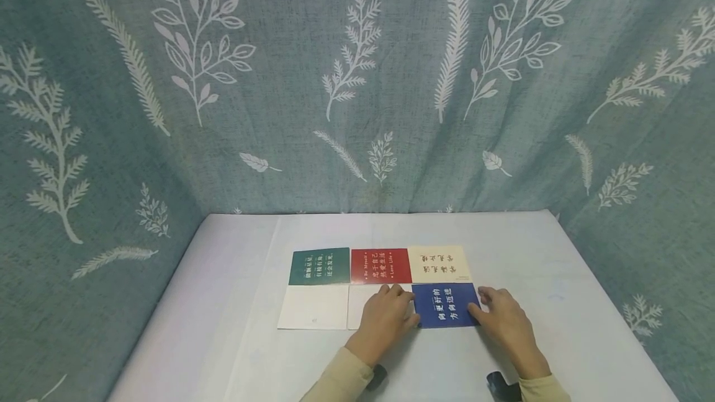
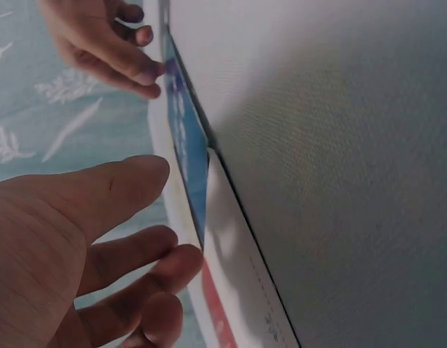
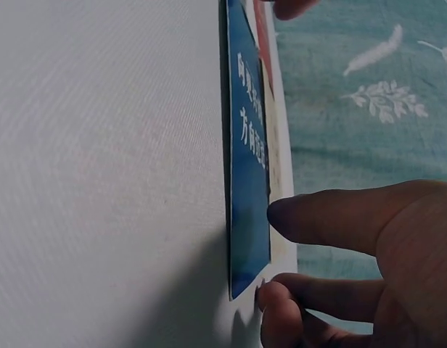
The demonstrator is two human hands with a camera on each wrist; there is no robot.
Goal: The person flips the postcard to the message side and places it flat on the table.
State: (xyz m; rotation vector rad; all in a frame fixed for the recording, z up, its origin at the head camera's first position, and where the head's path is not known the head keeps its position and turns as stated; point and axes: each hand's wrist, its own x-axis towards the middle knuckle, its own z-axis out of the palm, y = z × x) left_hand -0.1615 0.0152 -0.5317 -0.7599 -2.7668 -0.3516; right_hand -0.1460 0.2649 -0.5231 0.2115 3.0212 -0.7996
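Note:
Thin booklets lie flat in two rows on the white table. The blue booklet (image 1: 445,306), with white lettering, is at the front right. My right hand (image 1: 507,321) is at its right side, thumb over the edge and fingertips close to the corner (image 3: 254,272). My left hand (image 1: 385,318) reaches over the white middle booklet (image 1: 360,303), hiding much of it, with relaxed fingers near the blue one's left edge. A plain white booklet (image 1: 314,308) is at the front left. Behind are a green booklet (image 1: 320,267), a red booklet (image 1: 382,265) and a cream booklet (image 1: 440,264).
The white tabletop (image 1: 246,352) extends around the booklets on all sides. A green curtain (image 1: 290,79) with white leaf patterns hangs behind the table and along both sides. A dark wrist strap (image 1: 503,386) shows by the right sleeve.

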